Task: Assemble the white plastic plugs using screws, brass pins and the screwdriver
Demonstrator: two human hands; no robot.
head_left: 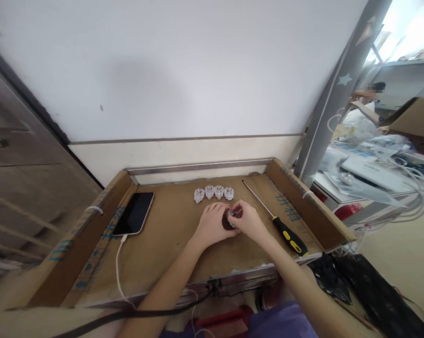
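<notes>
Cardboard tray (169, 234): it has raised side walls; inside it lie a phone, a screwdriver and four plug pieces.
Carton (414, 119): it stands at far right, outside the tray; its contents I cannot tell.
Screwdriver (291, 237): near the right wall, its black-yellow handle toward the person.
Left hand (212, 225): over the tray, fingers curved around the dark round piece.
Right hand (250, 221): thumb and forefinger pinch the small pale piece.
Phone (136, 213): at left, with white cable (118, 267) plugged in.
Plug pieces (209, 191): in one row behind the hands, with metal pins.
Dark round piece (226, 222): in the left hand, partly hidden.
Small pale piece (232, 218): just at the dark one.
</notes>
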